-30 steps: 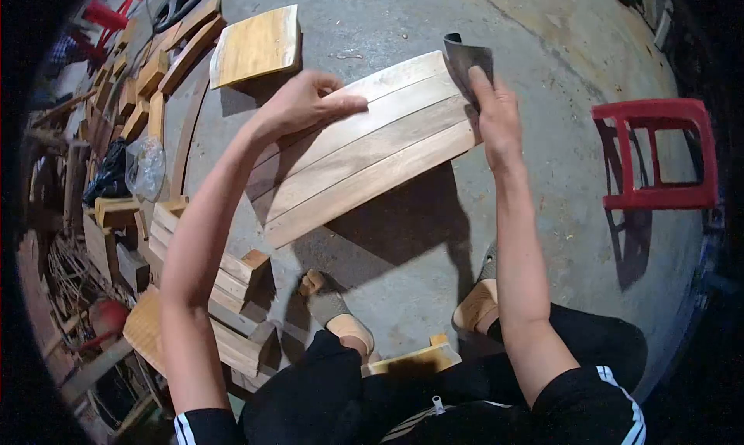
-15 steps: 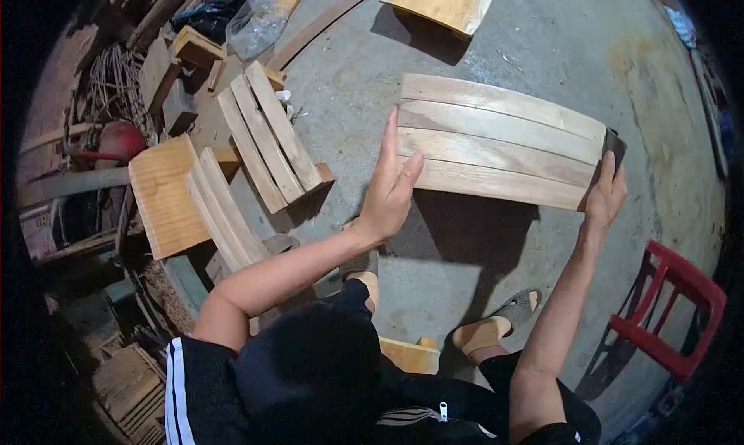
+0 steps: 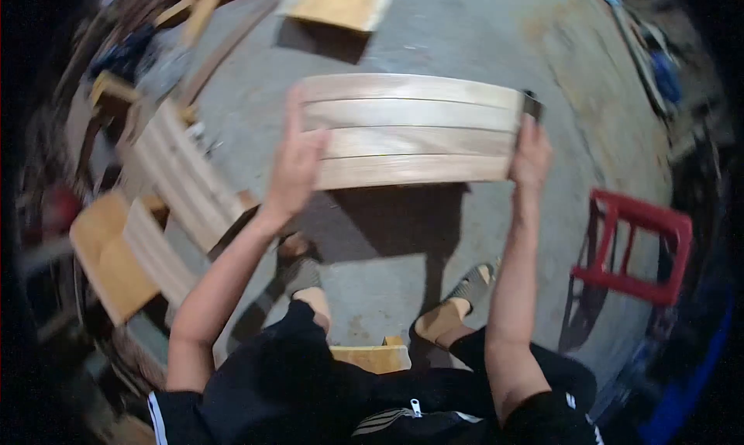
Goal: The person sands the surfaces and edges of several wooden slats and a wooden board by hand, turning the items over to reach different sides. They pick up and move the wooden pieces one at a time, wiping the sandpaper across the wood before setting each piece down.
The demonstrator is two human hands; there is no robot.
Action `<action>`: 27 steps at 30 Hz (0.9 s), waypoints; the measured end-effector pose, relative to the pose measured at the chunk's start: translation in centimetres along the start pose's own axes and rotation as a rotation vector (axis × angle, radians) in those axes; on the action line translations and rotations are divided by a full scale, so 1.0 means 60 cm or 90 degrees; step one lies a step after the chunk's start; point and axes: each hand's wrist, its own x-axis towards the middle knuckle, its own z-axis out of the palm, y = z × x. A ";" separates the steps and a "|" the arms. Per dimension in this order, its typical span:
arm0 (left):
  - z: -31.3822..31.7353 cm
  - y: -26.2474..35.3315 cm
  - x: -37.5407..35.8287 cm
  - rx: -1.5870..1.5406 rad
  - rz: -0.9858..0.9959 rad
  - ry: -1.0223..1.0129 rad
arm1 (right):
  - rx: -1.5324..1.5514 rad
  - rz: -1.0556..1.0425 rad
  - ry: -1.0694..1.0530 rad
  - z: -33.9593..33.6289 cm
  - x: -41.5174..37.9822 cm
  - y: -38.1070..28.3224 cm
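A pale slatted wooden panel (image 3: 411, 127), made of several boards laid edge to edge, is held up over the floor between my hands. My left hand (image 3: 297, 166) grips its left end, with the thumb along the near face. Around the right end closes my right hand (image 3: 532, 154), just below a dark piece (image 3: 532, 106) that sticks out there. The panel's underside is out of sight. Below it a broad shadow falls on the concrete.
Left of me lie a slatted wooden piece (image 3: 182, 177), a yellowish board (image 3: 112, 255) and a narrower slatted piece (image 3: 159, 247). A wooden block-like piece (image 3: 341, 3) sits ahead. To the right is a red plastic stool (image 3: 639, 243). My sandalled feet (image 3: 457, 301) are on the floor (image 3: 380, 278).
My view has turned to the right, so the surroundings sit further left. The panel, still in both hands, appears further left and more level.
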 end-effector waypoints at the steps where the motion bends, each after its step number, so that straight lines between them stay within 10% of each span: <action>1: 0.003 -0.019 0.016 0.104 0.037 0.038 | -0.015 0.013 -0.010 -0.006 -0.004 -0.011; 10: 0.009 -0.018 0.031 0.108 0.070 0.061 | 0.370 0.004 -0.082 -0.005 -0.014 0.018; 14: 0.020 0.030 0.049 0.621 0.192 0.014 | 0.479 -0.071 -0.075 -0.027 -0.057 0.035; 16: 0.063 0.074 0.061 0.854 0.248 -0.210 | 0.320 -0.034 -0.097 -0.052 -0.088 0.040; 27: 0.205 0.093 0.128 0.733 0.435 -0.176 | 0.037 -0.240 -0.076 -0.019 0.030 -0.031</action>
